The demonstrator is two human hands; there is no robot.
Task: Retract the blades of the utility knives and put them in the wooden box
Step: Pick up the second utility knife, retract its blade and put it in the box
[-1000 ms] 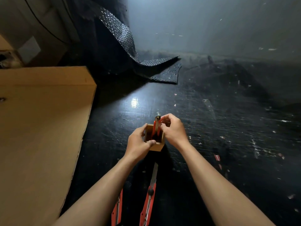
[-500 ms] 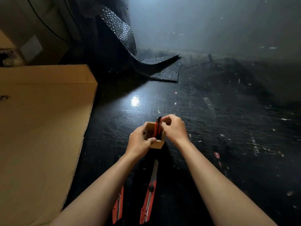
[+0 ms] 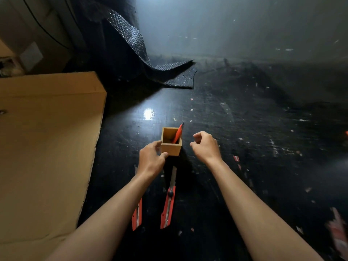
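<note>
A small square wooden box stands upright on the dark scratched table. One red utility knife leans inside it, its top sticking out at the far right corner. My left hand grips the box's near left side. My right hand hovers just right of the box, fingers loosely curled, holding nothing. Nearer to me a second red knife lies on the table with its metal blade extended toward the box. A third red knife lies left of it, partly hidden under my left forearm.
A large flat cardboard sheet covers the left side. Black bubble wrap drapes down at the back. Small scraps and red bits litter the table at the right.
My right hand let go of the knife in the box and drew back to the right. The knife now leans in the box alone. My left hand stays on the box.
</note>
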